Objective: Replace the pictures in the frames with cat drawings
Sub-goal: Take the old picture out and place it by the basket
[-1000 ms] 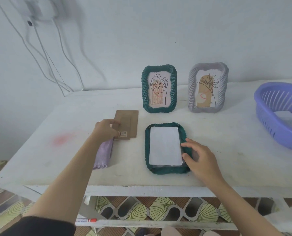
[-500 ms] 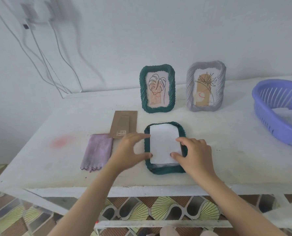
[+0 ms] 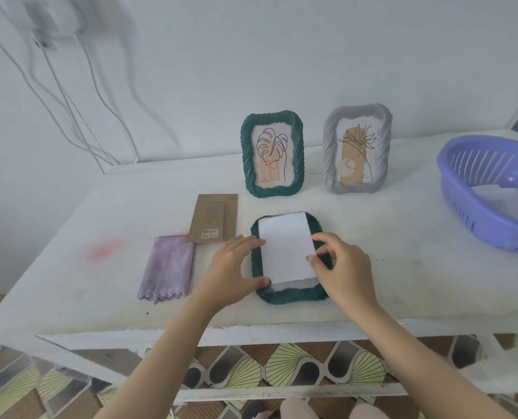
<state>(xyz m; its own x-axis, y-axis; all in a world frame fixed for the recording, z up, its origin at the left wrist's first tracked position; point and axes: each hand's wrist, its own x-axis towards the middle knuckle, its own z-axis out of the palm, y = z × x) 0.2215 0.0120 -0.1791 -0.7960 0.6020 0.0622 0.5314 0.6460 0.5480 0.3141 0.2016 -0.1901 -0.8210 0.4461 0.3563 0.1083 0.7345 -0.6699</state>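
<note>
— Left hand [image 3: 232,272]?
— Fingers spread wide, bracing the left rim of the green frame [image 3: 292,294], face-down on the bench [image 3: 100,285].
— Right hand [image 3: 344,270]?
— Fingers curled, pinching the right edge of the white sheet [image 3: 286,247] inside.

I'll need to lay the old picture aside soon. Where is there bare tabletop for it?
Widest free patch: between the flat green frame and the purple basket. Also bare: the left end of the table beyond the purple cloth. Crowded: the cardboard backing, cloth and left hand beside the frame.
</note>
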